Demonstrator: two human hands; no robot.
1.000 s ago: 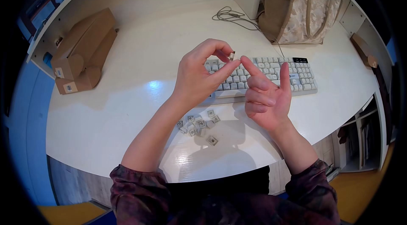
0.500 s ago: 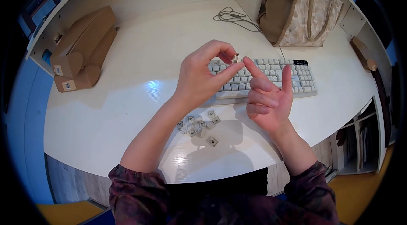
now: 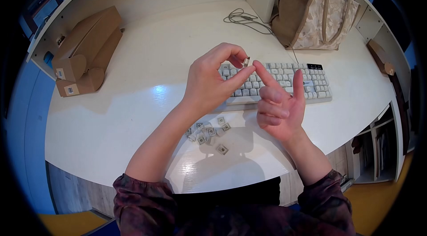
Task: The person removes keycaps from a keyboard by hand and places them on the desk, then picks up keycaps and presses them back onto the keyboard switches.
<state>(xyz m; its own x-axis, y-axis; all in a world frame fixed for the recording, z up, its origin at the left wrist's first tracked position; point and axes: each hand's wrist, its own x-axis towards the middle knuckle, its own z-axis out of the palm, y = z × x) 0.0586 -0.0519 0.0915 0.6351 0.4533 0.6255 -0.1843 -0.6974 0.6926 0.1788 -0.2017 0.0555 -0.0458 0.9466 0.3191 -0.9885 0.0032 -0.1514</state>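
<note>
Right hand shifted, overlapping keyboard, bag beyond

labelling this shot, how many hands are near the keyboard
2: the left hand, holding a small keycap before the keyboard; the right hand, next to it, index finger extended. No others appear there.

Keyboard on the desk; loose keycaps before its left part
The bag stands far right, behind the keyboard; the cable lies far, left of the bag; the packaging sits far left; a box lies right of bag and keyboard; one keycap lies apart, nearer than the others.
</note>
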